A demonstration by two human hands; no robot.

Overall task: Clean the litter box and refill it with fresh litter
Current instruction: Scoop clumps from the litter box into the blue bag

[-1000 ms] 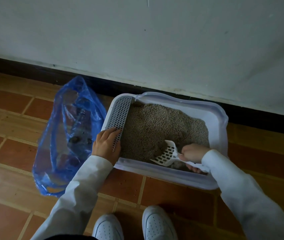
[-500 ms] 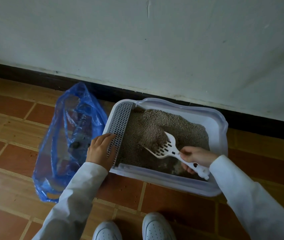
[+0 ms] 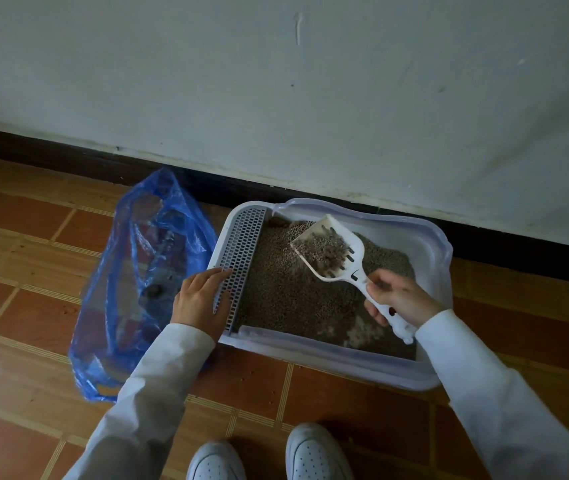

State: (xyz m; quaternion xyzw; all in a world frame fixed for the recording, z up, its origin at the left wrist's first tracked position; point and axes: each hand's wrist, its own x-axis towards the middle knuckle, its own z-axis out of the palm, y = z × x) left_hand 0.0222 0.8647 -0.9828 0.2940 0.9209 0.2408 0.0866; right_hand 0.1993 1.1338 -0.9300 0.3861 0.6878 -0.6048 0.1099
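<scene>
Litter box (image 3: 428, 237): pale, translucent plastic tray with rounded corners and a broad rim, standing on the floor (image 3: 33, 258) against the black skirting board (image 3: 51, 154) below a white wall. A grey perforated grate panel (image 3: 241, 251) runs along its left side. Contents: grey-brown granular litter (image 3: 283, 292), heaped toward the far side; near the front right corner the layer thins and a pale patch of bare tray bottom shows through.

Scoop (image 3: 331, 251): white plastic, slotted blade, held above the litter, blade pointing toward the far left corner, loaded with a mound of granules and darker clumps. The handle slopes down to the front right.

Right hand (image 3: 401, 299): fingers curled around the scoop handle, the handle end protruding below the palm.

Left hand (image 3: 200, 299): fingers extended and close together, lying flat on the near end of the grate panel and the left rim.

Bag (image 3: 137, 282): blue, translucent, crumpled plastic, lying open on the floor just left of the box, small dark lumps visible inside.

Floor: red-brown tiles with tan grout bands. Both arms in white sleeves; two white shoes (image 3: 314, 452) at the lower edge.
</scene>
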